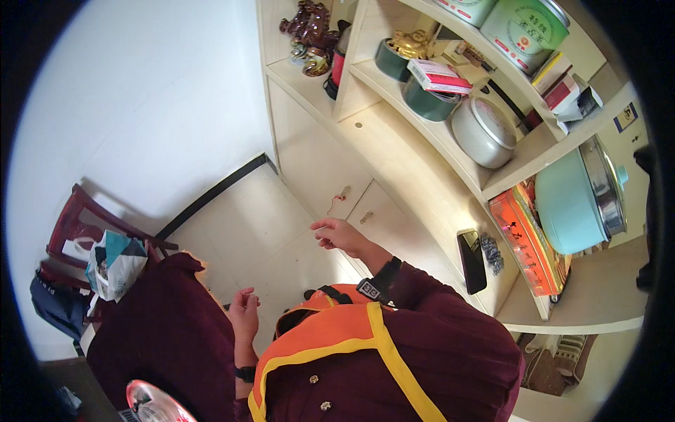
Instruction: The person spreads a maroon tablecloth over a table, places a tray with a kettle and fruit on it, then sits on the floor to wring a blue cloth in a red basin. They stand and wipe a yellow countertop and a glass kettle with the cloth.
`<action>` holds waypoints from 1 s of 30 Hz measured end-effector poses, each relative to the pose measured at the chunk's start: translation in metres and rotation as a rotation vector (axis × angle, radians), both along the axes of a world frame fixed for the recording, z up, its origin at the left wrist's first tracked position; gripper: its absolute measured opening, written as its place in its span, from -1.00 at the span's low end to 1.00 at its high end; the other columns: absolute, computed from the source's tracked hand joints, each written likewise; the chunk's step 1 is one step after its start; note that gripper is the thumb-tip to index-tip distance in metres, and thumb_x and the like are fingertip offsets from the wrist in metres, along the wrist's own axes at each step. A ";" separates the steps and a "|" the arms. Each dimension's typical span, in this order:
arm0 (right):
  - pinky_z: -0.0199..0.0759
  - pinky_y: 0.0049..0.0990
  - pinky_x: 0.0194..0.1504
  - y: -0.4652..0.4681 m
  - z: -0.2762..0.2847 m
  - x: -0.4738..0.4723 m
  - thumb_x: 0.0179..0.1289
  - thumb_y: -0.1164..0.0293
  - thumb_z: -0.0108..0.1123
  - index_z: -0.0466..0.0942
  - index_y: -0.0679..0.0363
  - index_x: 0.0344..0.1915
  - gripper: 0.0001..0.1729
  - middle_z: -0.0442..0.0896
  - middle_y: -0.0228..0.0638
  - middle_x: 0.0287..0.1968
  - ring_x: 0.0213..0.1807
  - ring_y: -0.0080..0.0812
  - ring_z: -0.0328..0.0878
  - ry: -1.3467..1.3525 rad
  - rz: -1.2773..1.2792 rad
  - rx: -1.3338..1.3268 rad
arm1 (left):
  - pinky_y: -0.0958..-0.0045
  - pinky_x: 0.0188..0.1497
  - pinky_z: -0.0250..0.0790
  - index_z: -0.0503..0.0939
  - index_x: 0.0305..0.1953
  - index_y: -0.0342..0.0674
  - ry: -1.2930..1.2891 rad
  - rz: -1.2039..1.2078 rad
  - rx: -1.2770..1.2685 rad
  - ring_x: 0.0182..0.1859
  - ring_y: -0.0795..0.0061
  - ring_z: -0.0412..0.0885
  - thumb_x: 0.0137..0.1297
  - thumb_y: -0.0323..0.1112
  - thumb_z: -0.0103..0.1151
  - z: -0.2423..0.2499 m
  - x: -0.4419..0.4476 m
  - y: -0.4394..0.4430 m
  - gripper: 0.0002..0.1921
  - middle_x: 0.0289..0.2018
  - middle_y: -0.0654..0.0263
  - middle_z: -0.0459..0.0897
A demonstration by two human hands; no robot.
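My left hand [244, 311] is raised at the lower middle, its fingers loosely curled with nothing seen in them. It is beside a dark maroon cloth cover [169, 316]. Farther right, my right hand [337, 236] reaches out with fingers apart and bare, in front of the pale cabinet doors [321, 153]. A small red cord [336, 199] hangs from a door handle just beyond it. Both wrists wear black bands. A smartphone [472, 262] lies on the cabinet ledge to the right, beside a dark crinkled item [492, 254].
Shelves at the right hold a turquoise pot [567, 200], an orange box [527, 242], a grey lidded jar [482, 132] and green tins [522, 31]. A wooden chair [71, 227] with a bag [117, 264] stands by the white wall. A round red-rimmed object [158, 403] is at the bottom left.
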State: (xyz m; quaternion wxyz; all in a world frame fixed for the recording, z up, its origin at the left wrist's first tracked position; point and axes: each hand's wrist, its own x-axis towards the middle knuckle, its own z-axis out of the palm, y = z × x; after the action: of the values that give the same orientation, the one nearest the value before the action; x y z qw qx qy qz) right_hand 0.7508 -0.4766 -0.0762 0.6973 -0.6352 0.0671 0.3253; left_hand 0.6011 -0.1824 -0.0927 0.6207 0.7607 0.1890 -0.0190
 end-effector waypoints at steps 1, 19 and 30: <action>0.40 -0.61 -0.27 -0.007 0.002 -0.002 0.24 0.40 0.09 0.47 0.18 0.00 -0.69 0.54 -0.47 -0.30 -0.35 -0.63 0.48 -0.004 -0.033 -0.008 | 0.59 -0.23 0.39 0.50 -0.14 -0.33 -0.007 -0.032 0.003 -0.37 0.64 0.50 0.27 -0.50 -0.02 0.002 0.008 0.001 -0.84 -0.44 0.39 0.53; 0.42 -0.61 -0.33 -0.060 0.031 -0.070 0.28 0.39 0.06 0.47 0.26 -0.06 -0.73 0.54 -0.42 -0.35 -0.39 -0.61 0.49 -0.223 -0.307 -0.189 | 0.62 -0.30 0.31 0.47 -0.12 -0.33 0.118 -0.314 -0.077 -0.38 0.66 0.46 0.30 -0.43 -0.03 -0.010 0.037 0.032 -0.82 -0.42 0.37 0.53; 0.49 -0.40 -0.24 -0.175 0.057 -0.204 0.11 0.42 0.16 0.55 0.22 -0.19 -0.76 0.65 -0.16 -0.31 -0.31 -0.27 0.62 -0.573 -0.837 -1.204 | 0.57 -0.30 0.36 0.50 -0.13 -0.32 0.177 -0.566 0.140 -0.37 0.62 0.52 0.27 -0.40 -0.02 -0.013 0.047 0.022 -0.79 -0.43 0.34 0.58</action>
State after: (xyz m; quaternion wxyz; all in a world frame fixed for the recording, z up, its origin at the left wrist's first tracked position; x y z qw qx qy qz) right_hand 0.5467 -0.6519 -0.0194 0.2878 -0.8847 0.2831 -0.2331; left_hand 0.6482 -0.1608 -0.1053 0.5181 0.8194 0.0236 -0.2442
